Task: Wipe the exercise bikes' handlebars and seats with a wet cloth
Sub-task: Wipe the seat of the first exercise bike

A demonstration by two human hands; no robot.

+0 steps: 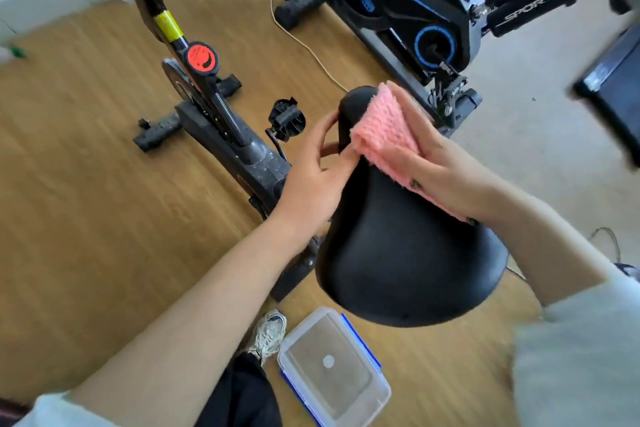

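A black bike seat (405,253) fills the middle of the view, its narrow nose pointing away from me. My right hand (446,170) presses a folded pink cloth (384,128) onto the nose and right side of the seat. My left hand (318,166) grips the nose's left edge, with its fingers curled under it. The seat belongs to a black bike frame (221,121) with a red knob (201,58) and a yellow band. A second bike (415,0), black with blue trim, stands at the upper right.
A clear plastic box (332,367) with blue clips lies on the wooden floor (86,218) beneath the seat, next to my shoe (268,333). A white cable (298,38) runs across the floor between the bikes. A dark object (613,90) sits at the right edge.
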